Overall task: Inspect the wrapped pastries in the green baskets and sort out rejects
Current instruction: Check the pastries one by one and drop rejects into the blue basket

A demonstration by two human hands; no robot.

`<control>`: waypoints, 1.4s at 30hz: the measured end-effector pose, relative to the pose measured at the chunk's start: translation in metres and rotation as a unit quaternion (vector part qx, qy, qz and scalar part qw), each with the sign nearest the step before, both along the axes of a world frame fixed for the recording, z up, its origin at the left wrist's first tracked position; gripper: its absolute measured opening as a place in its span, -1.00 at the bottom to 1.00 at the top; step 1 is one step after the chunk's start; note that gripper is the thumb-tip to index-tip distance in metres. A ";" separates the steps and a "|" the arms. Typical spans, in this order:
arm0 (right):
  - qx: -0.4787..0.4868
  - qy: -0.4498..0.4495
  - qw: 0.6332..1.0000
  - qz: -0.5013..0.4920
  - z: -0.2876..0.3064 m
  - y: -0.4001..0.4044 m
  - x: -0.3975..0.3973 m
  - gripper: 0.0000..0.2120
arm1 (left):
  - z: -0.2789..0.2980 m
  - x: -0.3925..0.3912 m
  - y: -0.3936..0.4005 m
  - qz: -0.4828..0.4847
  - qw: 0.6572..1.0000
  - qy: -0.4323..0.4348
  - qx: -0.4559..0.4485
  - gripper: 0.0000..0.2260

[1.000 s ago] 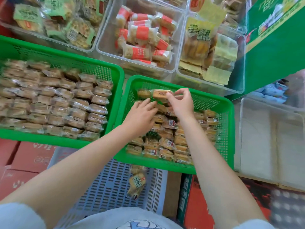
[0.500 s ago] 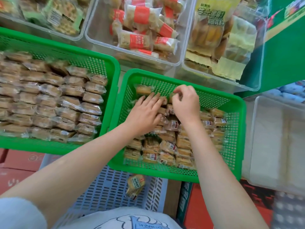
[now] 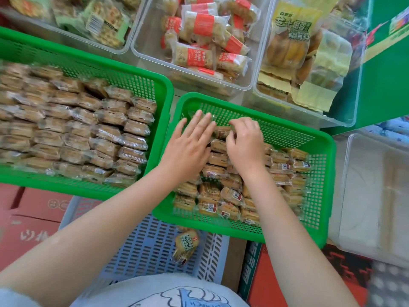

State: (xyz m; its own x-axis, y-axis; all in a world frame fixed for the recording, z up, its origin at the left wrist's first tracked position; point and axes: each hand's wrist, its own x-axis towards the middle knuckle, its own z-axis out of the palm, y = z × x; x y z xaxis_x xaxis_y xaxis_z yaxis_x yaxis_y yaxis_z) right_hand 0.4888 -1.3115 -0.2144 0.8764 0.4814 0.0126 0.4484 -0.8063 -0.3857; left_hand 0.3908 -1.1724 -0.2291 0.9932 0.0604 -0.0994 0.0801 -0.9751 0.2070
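We see the left basket (image 3: 163, 100) packed in neat rows, the right basket (image 3: 327, 196) half sorted, two rejects (image 3: 186, 245) in the blue crate (image 3: 141, 247); our left hand (image 3: 188, 147) lies flat, fingers spread, our right hand (image 3: 244, 142) pinches a pastry (image 3: 221, 132) near the far edge

A shop or snack stockroom: clear plastic bins (image 3: 141, 44) hold red-banded wrapped cakes (image 3: 194, 55) and yellow printed pastry bags (image 3: 292, 34), two green perforated plastic baskets (image 3: 168, 94) are packed with rows of clear-wrapped pastries (image 3: 106, 131), and red printed cardboard cartons (image 3: 33, 218) sit stacked below beside a green display panel (image 3: 385, 69).
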 end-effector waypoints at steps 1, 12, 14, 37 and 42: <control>0.023 0.013 0.999 0.019 0.000 0.010 -0.002 -0.72 | 0.003 -0.012 0.007 0.036 0.999 -0.014 0.009 -0.46; -0.129 0.055 0.989 0.051 -0.020 0.074 0.001 -0.63 | -0.010 -0.088 0.009 0.099 0.994 0.038 0.017 -0.40; -0.153 0.050 0.985 0.055 -0.019 0.077 -0.002 -0.62 | -0.010 -0.087 0.009 0.100 0.994 0.037 0.013 -0.39; 0.363 0.349 0.840 -0.199 0.122 -0.030 -0.106 -0.70 | 0.046 -0.090 0.013 0.290 0.842 -0.107 -0.442 -0.66; 0.437 0.422 0.768 -0.201 0.126 -0.048 -0.165 -0.70 | 0.123 -0.130 -0.009 0.252 0.639 -0.013 -0.727 -0.80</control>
State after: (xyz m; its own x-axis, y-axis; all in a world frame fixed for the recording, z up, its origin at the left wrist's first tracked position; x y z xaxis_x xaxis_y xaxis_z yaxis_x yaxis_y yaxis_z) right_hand 0.3234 -1.3599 -0.0883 0.8255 0.3013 -0.4772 -0.4764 -0.0814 -0.8755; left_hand 0.2605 -1.1815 -0.1059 0.8866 0.2356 -0.3980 0.2860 0.3969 0.8722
